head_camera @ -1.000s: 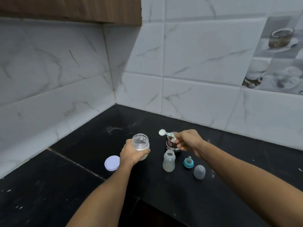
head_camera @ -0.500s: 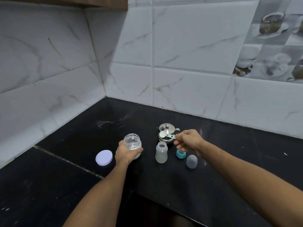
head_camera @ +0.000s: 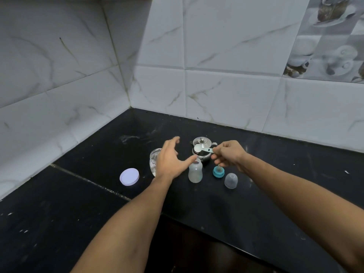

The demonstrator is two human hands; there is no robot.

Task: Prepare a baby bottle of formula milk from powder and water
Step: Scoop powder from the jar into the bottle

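Note:
A clear baby bottle stands open on the black counter. My right hand pinches the handle of a small measuring scoop, its bowl hovering just above and behind the bottle mouth. My left hand is spread open between the powder jar and the bottle, thumb close to the bottle's rim, holding nothing. The glass jar stands open, partly hidden behind that hand. A teal teat ring and a clear dome cap lie right of the bottle.
A steel kettle stands behind the bottle. The jar's white lid lies to the left. Tiled walls meet in a corner at the back left. The counter's front edge runs below my forearms.
My left hand has let go of the powder jar and opened, moving right toward the bottle. The scoop in my right hand has come to hover over the bottle. The camera has tilted down.

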